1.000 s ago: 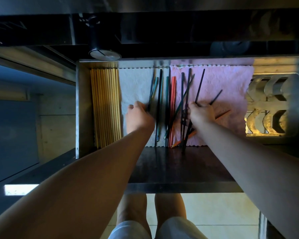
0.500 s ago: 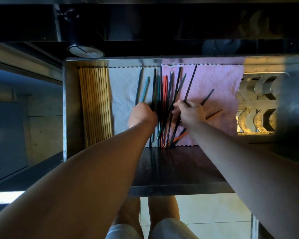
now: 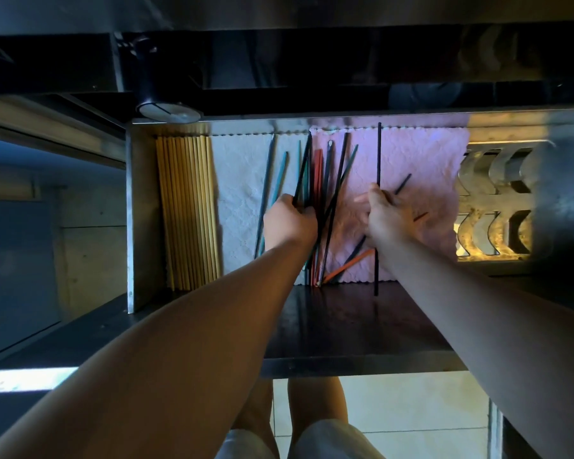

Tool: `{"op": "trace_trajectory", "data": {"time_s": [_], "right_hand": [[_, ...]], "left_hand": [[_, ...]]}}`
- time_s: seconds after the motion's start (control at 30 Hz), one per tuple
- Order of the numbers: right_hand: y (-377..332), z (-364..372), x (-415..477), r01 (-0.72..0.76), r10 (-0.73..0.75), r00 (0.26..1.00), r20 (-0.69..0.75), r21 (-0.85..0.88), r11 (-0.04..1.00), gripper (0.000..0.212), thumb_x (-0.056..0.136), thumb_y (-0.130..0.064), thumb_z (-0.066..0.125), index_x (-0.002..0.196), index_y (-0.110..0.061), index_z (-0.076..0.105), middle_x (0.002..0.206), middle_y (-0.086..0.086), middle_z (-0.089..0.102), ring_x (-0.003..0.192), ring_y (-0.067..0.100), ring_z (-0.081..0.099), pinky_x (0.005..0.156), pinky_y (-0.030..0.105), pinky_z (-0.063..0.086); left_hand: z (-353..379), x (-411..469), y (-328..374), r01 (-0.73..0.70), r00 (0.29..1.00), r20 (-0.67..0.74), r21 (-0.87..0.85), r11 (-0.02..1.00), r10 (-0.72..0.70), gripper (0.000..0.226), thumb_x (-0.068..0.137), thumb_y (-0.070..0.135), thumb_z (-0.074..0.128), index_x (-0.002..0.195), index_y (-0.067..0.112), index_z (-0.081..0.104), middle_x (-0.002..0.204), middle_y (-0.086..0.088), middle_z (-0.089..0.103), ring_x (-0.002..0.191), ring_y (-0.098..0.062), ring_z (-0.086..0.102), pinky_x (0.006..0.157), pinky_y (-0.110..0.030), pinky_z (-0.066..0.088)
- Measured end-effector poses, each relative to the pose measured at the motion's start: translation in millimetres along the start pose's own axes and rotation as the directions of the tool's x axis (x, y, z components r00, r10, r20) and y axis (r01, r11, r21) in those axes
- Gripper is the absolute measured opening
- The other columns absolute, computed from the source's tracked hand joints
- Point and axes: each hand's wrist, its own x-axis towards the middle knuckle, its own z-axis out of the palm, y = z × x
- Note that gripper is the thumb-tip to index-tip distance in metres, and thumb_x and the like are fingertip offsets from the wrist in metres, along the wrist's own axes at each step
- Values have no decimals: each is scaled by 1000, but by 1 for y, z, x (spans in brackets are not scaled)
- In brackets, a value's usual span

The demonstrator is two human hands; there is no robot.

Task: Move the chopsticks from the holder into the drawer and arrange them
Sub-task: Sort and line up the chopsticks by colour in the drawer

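Drawer (image 3: 135,210): open below us, with steel walls; we look straight down into it.
Pale wooden chopsticks (image 3: 188,210): packed side by side against the drawer's left wall, all parallel and running front to back.
White cloth (image 3: 239,200): lines the floor just right of the pale set. One dark stick and a teal chopstick (image 3: 280,177) lie loose on it, both leaning slightly.
Left hand (image 3: 290,223): over the seam where the two cloths meet. We see its fingers curled round the coloured chopsticks, clamped on them.
Coloured chopsticks (image 3: 319,173): black, red and green sticks bunched in a rough fan at the seam. Several cross one another, with their far ends near the back wall.
Pink cloth (image 3: 421,160): lines the floor to the right of the white cloth, edge to edge with it.
Right hand (image 3: 386,217): above the pink cloth, apart from the left hand. It pinches the long black chopstick; we note its fingers are motion-blurred.
Long black chopstick (image 3: 379,150): runs straight front to back, its near end past the cloth's edge over the dark drawer floor.
Orange chopstick (image 3: 348,265): lies aslant on the pink cloth near its front edge.
Metal rack (image 3: 497,200): to the right of the pink cloth, pierced with crescent cut-outs.
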Motion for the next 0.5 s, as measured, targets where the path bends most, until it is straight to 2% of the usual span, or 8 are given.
{"op": "trace_trajectory", "data": {"time_s": [0.07, 0.1, 0.2, 0.3, 0.4, 0.5], "right_hand": [[3, -5, 1, 19, -19, 999, 28, -1, 1000, 35, 95, -39, 50, 68, -24, 68, 51, -4, 53, 43, 9, 47, 45, 19, 36], [5, -7, 0, 25, -26, 999, 46, 1, 1000, 35, 95, -39, 49, 70, -23, 68, 53, -2, 52, 44, 10, 47, 45, 19, 36], [8, -9, 0, 43, -42, 997, 72, -21, 999, 34, 96, -37, 48, 72, -24, 68, 59, -1, 53, 47, 10, 48, 41, 17, 37], [8, -3, 0, 31, -27, 993, 115, -38, 999, 27, 96, -30, 50, 78, -18, 67, 65, 3, 52, 55, 17, 50, 50, 23, 40], [8, 5, -1, 53, -37, 988, 151, -105, 993, 21, 92, -19, 55, 77, -7, 63, 62, 8, 47, 59, 21, 45, 51, 26, 33], [6, 13, 0, 107, -78, 989, 130, -237, 966, 23, 89, -23, 62, 76, -3, 63, 56, 4, 46, 54, 17, 43, 50, 22, 31]], "left_hand": [[5, 4, 2, 45, 999, 25, 4, 999, -45, 18, 85, 24, 67, 98, 12, 65, 86, -6, 65, 79, -26, 63, 68, -33, 54], [6, 5, 3, 60, 998, 27, 25, 998, -61, 19, 85, 24, 68, 98, 11, 65, 86, -6, 64, 80, -27, 63, 68, -33, 54], [9, 9, 3, 71, 997, 9, 114, 991, -72, 11, 84, 20, 67, 89, 11, 62, 74, -3, 59, 71, -26, 60, 56, -28, 45], [9, 9, 6, 75, 997, -2, 142, 987, -76, 9, 82, 15, 64, 77, 11, 57, 65, -1, 53, 56, -19, 53, 44, -22, 34], [9, 8, 12, 108, 994, -4, 128, 986, -109, 15, 80, 16, 65, 71, 12, 54, 65, -2, 54, 55, -19, 54, 42, -21, 33], [8, 7, 14, 132, 991, -5, 112, 985, -132, 21, 80, 22, 64, 67, 13, 50, 64, -3, 53, 55, -20, 53, 43, -21, 32]]}}
